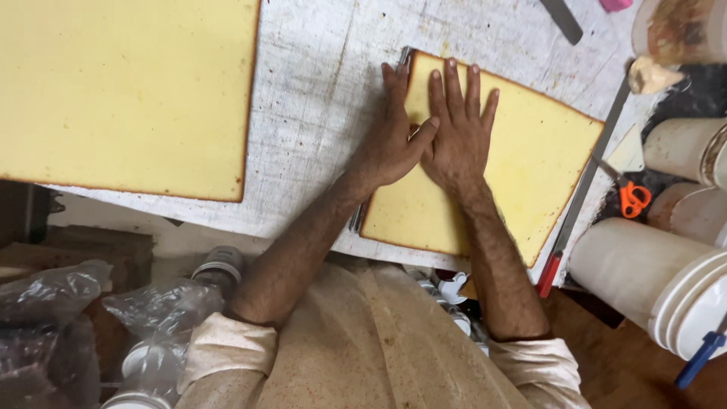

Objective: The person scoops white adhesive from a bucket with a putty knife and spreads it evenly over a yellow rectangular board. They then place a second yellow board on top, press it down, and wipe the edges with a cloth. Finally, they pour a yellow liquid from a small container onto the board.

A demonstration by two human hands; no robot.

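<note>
Sponge sheet [522, 174]: flat, pale yellow, thin brown crust along edges, roughly rectangular, lying skewed on the white scuffed counter [318, 98], right of centre. Its near left corner reaches the counter's front edge. A metal strip [403, 60] pokes out along its left edge, mostly hidden by the hand.

Right hand [458, 132]: palm down, flat on the sheet's upper left part, fingers [452, 83] straight and slightly spread, gripping nothing. Left hand [390, 136]: palm down along the sheet's left edge, over the metal strip, fingers extended and together, thumb angled across to touch the right hand; nothing grasped, just pressing. Both forearms run up from the bottom, sleeves rolled at the elbows.

Room: a second, larger sponge sheet [129, 91] fills the counter's upper left, well apart, with a bare band of counter between the two. A long metal ruler with a red end [579, 197] lies just beside the smaller sheet's right edge. Beyond it an orange-handled cutter [632, 198] and white buckets [651, 280] crowd the right side. Plastic bags [53, 303] sit below the counter at lower left.
</note>
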